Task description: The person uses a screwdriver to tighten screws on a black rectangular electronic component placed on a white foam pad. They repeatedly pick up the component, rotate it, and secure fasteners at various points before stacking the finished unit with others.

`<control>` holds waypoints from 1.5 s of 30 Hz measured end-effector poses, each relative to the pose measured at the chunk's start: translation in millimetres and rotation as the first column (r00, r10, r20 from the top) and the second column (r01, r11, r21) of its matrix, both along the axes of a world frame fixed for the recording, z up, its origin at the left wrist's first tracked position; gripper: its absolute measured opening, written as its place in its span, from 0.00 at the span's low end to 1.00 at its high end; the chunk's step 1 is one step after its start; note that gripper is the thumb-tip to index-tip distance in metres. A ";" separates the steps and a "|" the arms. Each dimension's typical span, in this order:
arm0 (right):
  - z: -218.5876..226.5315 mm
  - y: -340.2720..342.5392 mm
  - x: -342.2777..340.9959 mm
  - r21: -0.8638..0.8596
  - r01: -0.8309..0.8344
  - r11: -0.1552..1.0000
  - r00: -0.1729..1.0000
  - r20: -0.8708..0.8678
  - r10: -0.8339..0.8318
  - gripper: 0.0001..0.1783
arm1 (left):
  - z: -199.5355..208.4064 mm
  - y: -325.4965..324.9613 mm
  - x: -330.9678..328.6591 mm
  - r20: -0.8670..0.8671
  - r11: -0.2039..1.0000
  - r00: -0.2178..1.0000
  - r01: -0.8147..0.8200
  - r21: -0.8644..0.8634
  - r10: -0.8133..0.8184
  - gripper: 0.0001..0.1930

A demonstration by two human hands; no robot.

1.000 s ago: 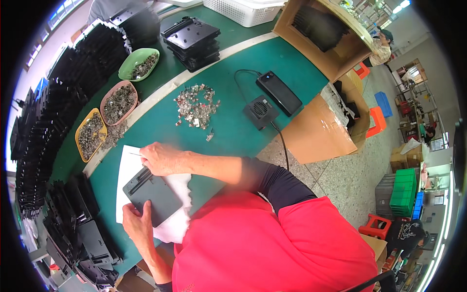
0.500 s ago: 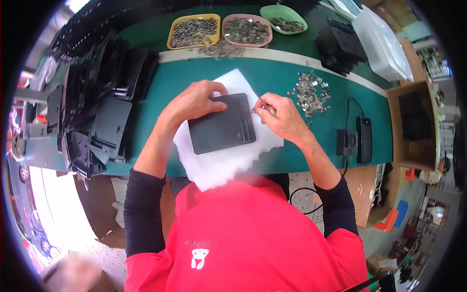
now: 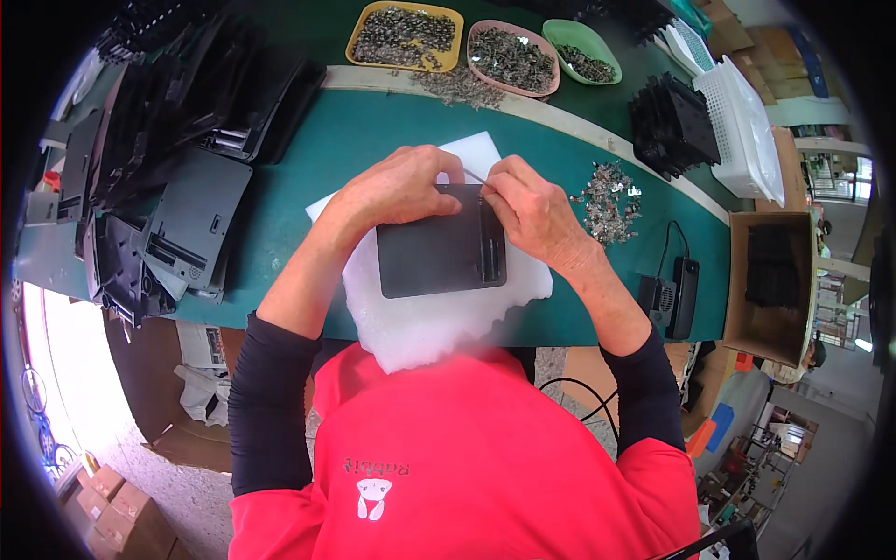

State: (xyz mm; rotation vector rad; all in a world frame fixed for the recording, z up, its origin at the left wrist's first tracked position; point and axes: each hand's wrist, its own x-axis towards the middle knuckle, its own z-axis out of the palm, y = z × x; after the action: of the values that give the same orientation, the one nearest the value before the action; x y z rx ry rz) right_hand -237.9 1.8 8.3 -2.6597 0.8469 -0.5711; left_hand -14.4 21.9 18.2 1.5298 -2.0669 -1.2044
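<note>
A flat black plastic panel (image 3: 429,257) with a slotted strip along its right side lies on a white foam sheet (image 3: 420,331) in front of me. My left hand (image 3: 406,189) grips the panel's upper edge, thumb on its face and the other fingers curled over the far side. At the upper right corner, my right hand (image 3: 534,210) is closed in a pinch around a thin rod-like tool (image 3: 474,176), whose shaft shows between my two hands. The tool's handle is hidden by my fingers. To the right lies a pile of small shiny metal pieces (image 3: 611,203).
Yellow (image 3: 351,51), pink (image 3: 551,86) and green (image 3: 611,75) trays hold small metal parts at the back. Black panels (image 3: 191,219) are stacked at left. Black parts (image 3: 677,126), a white basket (image 3: 747,140), a cabled black device (image 3: 684,297) and a cardboard box (image 3: 747,280) stand right.
My right hand has moved up to the panel's top right corner, closer to my left hand. The tool's brownish handle, visible earlier, is now covered. The whole view has shifted slightly.
</note>
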 end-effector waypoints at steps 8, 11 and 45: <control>-1.8 2.6 5.7 -0.132 -0.029 0.991 0.998 -0.050 0.022 0.03 | 4.0 1.0 1.6 -0.014 0.999 1.000 -0.003 0.041 0.004 0.22; 0.4 3.5 5.6 -0.129 -0.026 0.991 0.998 -0.067 0.017 0.03 | 0.9 0.0 0.9 -0.003 1.000 1.000 0.004 0.025 -0.004 0.21; 14.0 26.7 -19.5 -0.008 -0.096 0.995 0.987 -0.133 0.094 0.03 | 3.1 0.8 -2.2 0.010 0.996 1.000 -0.022 0.086 0.021 0.17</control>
State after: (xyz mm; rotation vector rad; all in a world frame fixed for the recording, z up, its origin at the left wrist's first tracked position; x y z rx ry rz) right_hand -257.4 28.5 22.3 -2.7590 0.7487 -0.3822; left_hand -16.6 22.7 21.3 1.5949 -2.0230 -1.2965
